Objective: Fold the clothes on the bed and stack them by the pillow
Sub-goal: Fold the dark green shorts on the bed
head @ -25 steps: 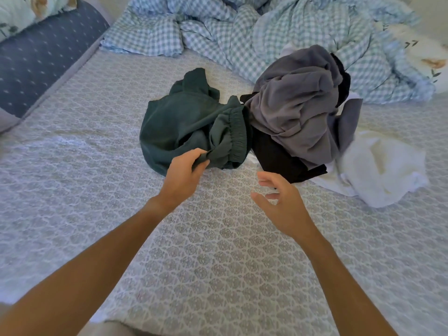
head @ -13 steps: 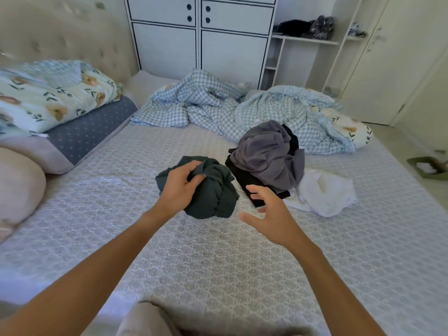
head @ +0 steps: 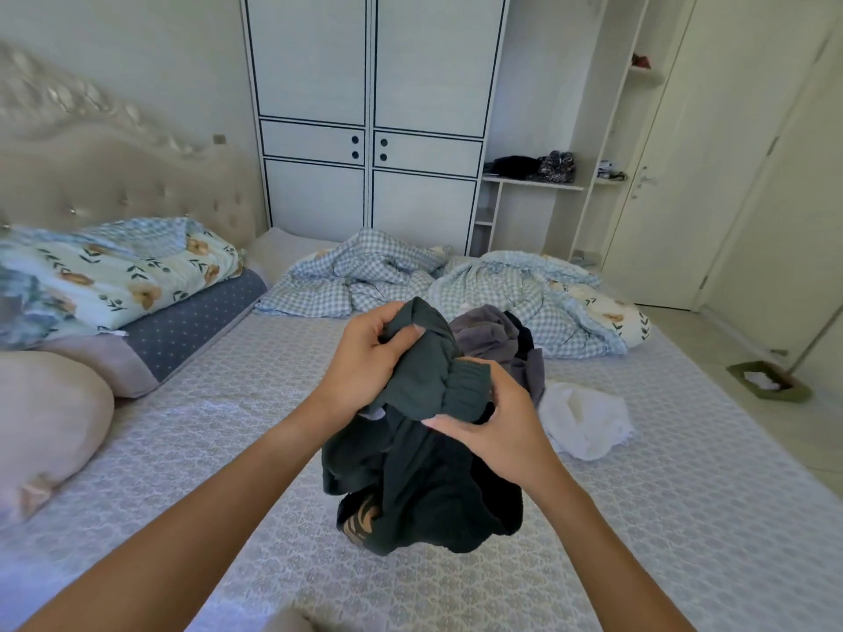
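A dark green garment (head: 422,476) with a ribbed elastic band hangs bunched above the bed, lifted off the sheet. My left hand (head: 365,362) grips its upper fold. My right hand (head: 497,421) pinches the ribbed band at the right. Behind it on the bed lies a pile with a grey garment (head: 488,335) and a black one (head: 524,335) partly hidden by my hands. A crumpled white garment (head: 584,419) lies to the right of that pile. Stacked pillows (head: 137,285) sit at the left by the headboard.
A rumpled checked blanket (head: 387,275) covers the far end of the bed (head: 205,449). A round beige cushion (head: 45,426) lies at the left edge. A white wardrobe (head: 369,130) stands behind, and a dustpan (head: 766,380) sits on the floor at right.
The green garment has been lifted off the bed and pulled toward me. My right hand, open before, has closed on its ribbed band. My view has tilted up to show the room.
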